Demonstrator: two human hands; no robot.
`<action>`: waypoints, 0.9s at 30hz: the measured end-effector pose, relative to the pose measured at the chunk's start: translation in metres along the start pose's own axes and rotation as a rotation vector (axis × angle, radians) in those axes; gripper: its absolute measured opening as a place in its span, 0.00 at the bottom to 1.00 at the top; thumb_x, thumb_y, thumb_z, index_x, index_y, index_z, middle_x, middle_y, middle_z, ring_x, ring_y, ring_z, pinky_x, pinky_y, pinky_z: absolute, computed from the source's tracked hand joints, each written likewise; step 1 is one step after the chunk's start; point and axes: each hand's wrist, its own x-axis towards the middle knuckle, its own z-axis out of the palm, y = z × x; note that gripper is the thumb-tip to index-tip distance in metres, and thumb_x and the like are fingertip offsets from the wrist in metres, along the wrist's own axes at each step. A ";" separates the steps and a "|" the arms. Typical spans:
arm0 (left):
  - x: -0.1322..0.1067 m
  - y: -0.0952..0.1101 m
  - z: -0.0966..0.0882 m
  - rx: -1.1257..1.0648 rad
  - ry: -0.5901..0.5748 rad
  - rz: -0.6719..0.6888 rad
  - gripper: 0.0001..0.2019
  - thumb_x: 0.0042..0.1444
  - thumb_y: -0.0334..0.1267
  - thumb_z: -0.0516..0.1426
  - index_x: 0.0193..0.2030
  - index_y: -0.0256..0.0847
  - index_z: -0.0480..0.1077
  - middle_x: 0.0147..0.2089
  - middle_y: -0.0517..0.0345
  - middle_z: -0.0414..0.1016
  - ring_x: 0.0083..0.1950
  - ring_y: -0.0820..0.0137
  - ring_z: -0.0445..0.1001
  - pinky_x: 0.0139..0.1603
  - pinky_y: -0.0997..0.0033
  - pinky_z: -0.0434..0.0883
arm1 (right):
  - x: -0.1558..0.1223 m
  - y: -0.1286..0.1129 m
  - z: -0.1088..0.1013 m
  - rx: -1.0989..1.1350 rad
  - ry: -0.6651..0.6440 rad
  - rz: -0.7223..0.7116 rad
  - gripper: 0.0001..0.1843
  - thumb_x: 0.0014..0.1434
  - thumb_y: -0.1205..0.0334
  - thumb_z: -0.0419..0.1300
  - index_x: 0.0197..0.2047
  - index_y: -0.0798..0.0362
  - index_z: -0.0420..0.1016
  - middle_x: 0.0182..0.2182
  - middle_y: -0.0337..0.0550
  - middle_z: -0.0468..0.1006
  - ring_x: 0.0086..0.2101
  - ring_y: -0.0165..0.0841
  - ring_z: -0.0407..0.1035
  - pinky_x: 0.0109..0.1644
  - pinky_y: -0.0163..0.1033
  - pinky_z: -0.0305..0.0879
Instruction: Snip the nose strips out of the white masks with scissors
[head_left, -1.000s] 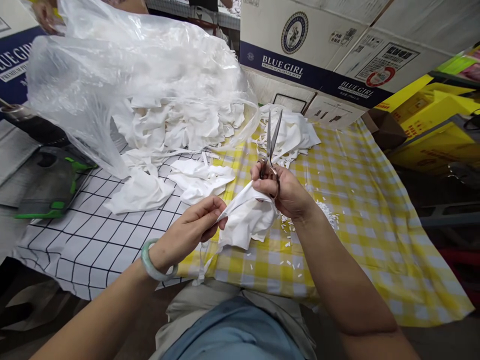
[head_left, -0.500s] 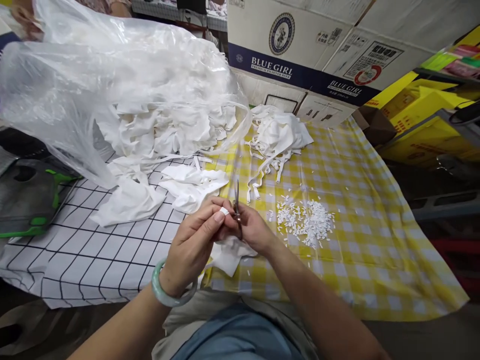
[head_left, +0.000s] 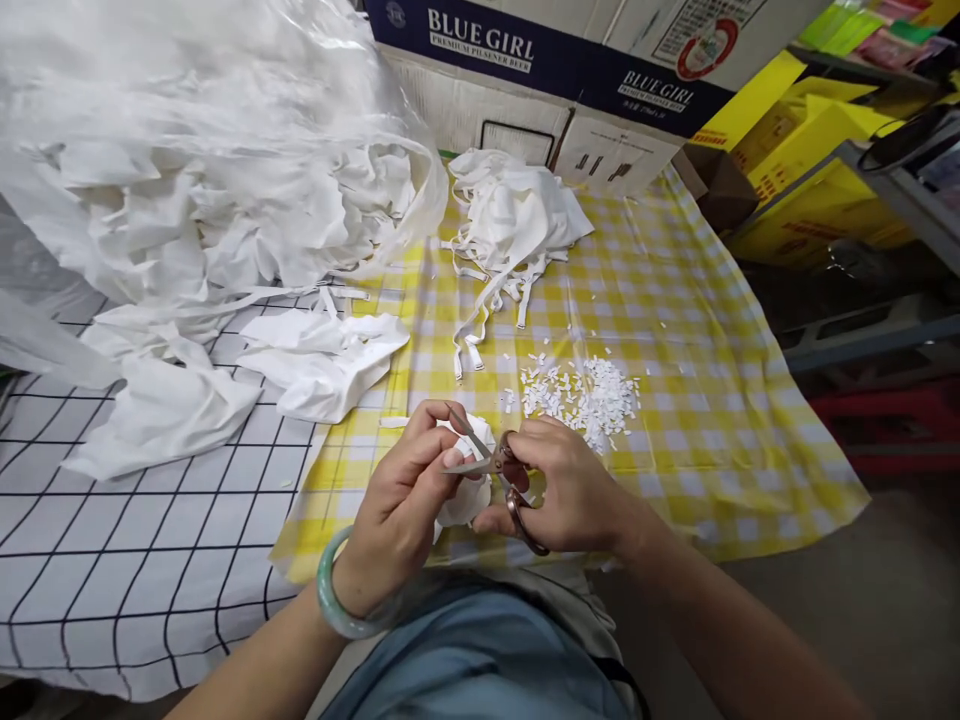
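Pinched in my left hand (head_left: 401, 490) is a piece of white cloth (head_left: 459, 507), which hangs below and behind the fingers. My right hand (head_left: 576, 488) has its fingers through the handles of a pair of scissors (head_left: 493, 464). The scissor blades are spread apart and point left, with their tips at my left fingertips. Part of the cloth is hidden behind the hand and blades. Beyond my right hand lies a heap of small white snippets (head_left: 606, 398). Left of my hands rests another white cloth piece (head_left: 326, 365).
A pile of white cloths with straps (head_left: 517, 215) lies near a cardboard beer carton (head_left: 480, 100). A large clear plastic bag (head_left: 300, 60) full of white cloths occupies the back left. A yellow checked cover (head_left: 697, 400) overlaps a white grid cloth (head_left: 150, 530).
The scissors have swung from pointing away to pointing left, and their blades are now spread. My right hand has drawn away from the left. The camera view has shifted right and downward.
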 end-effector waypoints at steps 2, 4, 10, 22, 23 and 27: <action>0.000 -0.001 0.001 0.028 -0.013 0.012 0.14 0.68 0.34 0.50 0.31 0.41 0.70 0.43 0.54 0.61 0.48 0.65 0.62 0.43 0.69 0.64 | 0.000 0.002 -0.001 0.018 -0.008 0.004 0.26 0.52 0.42 0.66 0.23 0.52 0.60 0.20 0.35 0.67 0.25 0.29 0.59 0.35 0.37 0.54; 0.000 -0.002 0.001 0.047 -0.015 0.021 0.14 0.68 0.33 0.50 0.31 0.42 0.70 0.43 0.54 0.61 0.50 0.64 0.62 0.48 0.68 0.64 | 0.000 0.004 -0.002 0.034 -0.022 0.012 0.25 0.52 0.42 0.67 0.23 0.52 0.61 0.20 0.34 0.67 0.25 0.29 0.59 0.35 0.37 0.54; 0.000 -0.005 0.000 0.072 -0.029 0.026 0.14 0.69 0.32 0.48 0.33 0.43 0.71 0.45 0.54 0.61 0.53 0.64 0.61 0.54 0.66 0.63 | -0.002 0.005 0.000 0.051 -0.049 0.036 0.26 0.51 0.43 0.67 0.22 0.52 0.60 0.19 0.34 0.66 0.24 0.28 0.58 0.35 0.37 0.53; 0.000 -0.003 0.003 0.122 -0.064 0.076 0.15 0.69 0.33 0.47 0.33 0.41 0.70 0.47 0.52 0.61 0.53 0.64 0.60 0.52 0.67 0.63 | -0.003 0.002 -0.002 0.067 -0.079 0.078 0.25 0.47 0.46 0.71 0.21 0.52 0.62 0.19 0.33 0.67 0.24 0.27 0.58 0.34 0.36 0.53; -0.001 -0.004 0.003 0.117 -0.063 0.084 0.14 0.69 0.33 0.47 0.33 0.41 0.70 0.47 0.52 0.61 0.53 0.64 0.60 0.52 0.66 0.63 | -0.003 0.002 -0.002 0.070 -0.081 0.078 0.25 0.47 0.46 0.71 0.21 0.52 0.62 0.19 0.33 0.67 0.23 0.27 0.58 0.34 0.36 0.53; -0.002 -0.007 0.004 0.106 -0.058 0.104 0.13 0.69 0.33 0.48 0.36 0.41 0.71 0.47 0.51 0.61 0.53 0.64 0.61 0.52 0.65 0.64 | -0.003 0.003 -0.001 0.087 -0.077 0.072 0.24 0.50 0.47 0.69 0.21 0.53 0.62 0.17 0.32 0.66 0.22 0.26 0.57 0.33 0.35 0.53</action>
